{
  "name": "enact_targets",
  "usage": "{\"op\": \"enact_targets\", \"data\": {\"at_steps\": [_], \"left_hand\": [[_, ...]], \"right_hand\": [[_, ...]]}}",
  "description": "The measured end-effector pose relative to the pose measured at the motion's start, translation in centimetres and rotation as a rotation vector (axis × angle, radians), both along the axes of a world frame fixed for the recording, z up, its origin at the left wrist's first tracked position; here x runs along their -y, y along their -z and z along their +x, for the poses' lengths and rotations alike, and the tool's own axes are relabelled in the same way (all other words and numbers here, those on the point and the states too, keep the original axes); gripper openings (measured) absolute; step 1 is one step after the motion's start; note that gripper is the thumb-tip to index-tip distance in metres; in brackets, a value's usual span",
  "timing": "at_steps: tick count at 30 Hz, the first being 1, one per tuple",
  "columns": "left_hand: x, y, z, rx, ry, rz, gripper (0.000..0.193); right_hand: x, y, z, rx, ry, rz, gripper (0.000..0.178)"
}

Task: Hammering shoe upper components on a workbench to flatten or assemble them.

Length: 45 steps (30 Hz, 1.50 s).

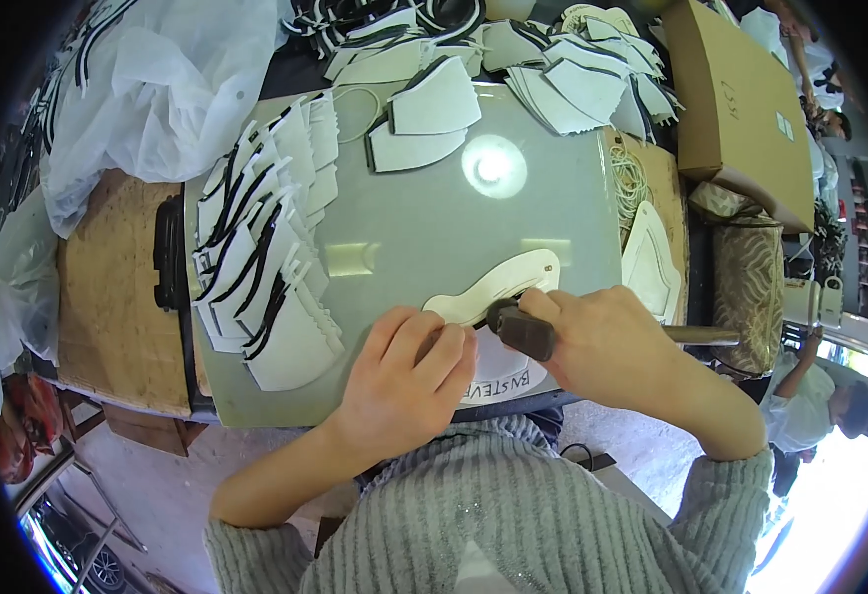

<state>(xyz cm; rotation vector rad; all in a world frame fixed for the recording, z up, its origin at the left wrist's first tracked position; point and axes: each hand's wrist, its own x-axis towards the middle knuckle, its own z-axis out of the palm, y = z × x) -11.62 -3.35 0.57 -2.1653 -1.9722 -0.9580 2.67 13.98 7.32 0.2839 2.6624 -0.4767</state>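
Observation:
My right hand (602, 332) is closed on a dark-handled tool (523, 332). Its working end is hidden, so I cannot tell the exact kind. Beneath the fingers is a cream curved template (498, 285) with small holes at its far right end. A white piece (498, 366) with black hand lettering lies between my hands, close to the table's near edge. My left hand (409, 374) rests beside the template's left end, its fingers curled and pressed down. Whatever lies under those fingertips is hidden.
Overlapping white pieces with black edging (271, 257) cover the table's left side. More white pieces (434, 109) and stacks (578, 74) lie at the back. At right are a cardboard box (746, 114), a coil of cord (627, 178), a pale pointed template (650, 262) and a metal rod (706, 337).

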Motion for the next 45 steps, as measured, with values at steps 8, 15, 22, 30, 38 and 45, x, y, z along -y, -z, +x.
{"op": "enact_targets", "data": {"at_steps": [8, 15, 22, 30, 38, 45], "left_hand": [[0.7, 0.4, 0.3, 0.083, -0.042, 0.018, 0.032], [1.1, 0.7, -0.1, 0.104, -0.075, -0.014, 0.025], [1.6, 0.3, 0.4, 0.073, -0.114, -0.035, 0.029], [2.6, 0.7, 0.0, 0.170, -0.133, 0.006, 0.037], [3.6, 0.8, 0.4, 0.135, -0.139, -0.011, 0.032], [3.7, 0.9, 0.2, 0.174, -0.149, -0.032, 0.035]], "right_hand": [[-0.2, -0.4, -0.4, -0.119, -0.058, -0.052, 0.020], [-0.2, -0.5, -1.2, -0.054, -0.127, -0.056, 0.022], [0.2, -0.6, -1.1, -0.046, -0.059, -0.105, 0.023], [0.7, -0.7, -2.0, -0.051, -0.050, -0.145, 0.023], [2.1, 0.1, -1.7, -0.068, -0.012, -0.119, 0.022], [1.8, -1.7, -2.5, -0.321, 0.104, -0.165, 0.020]]}}
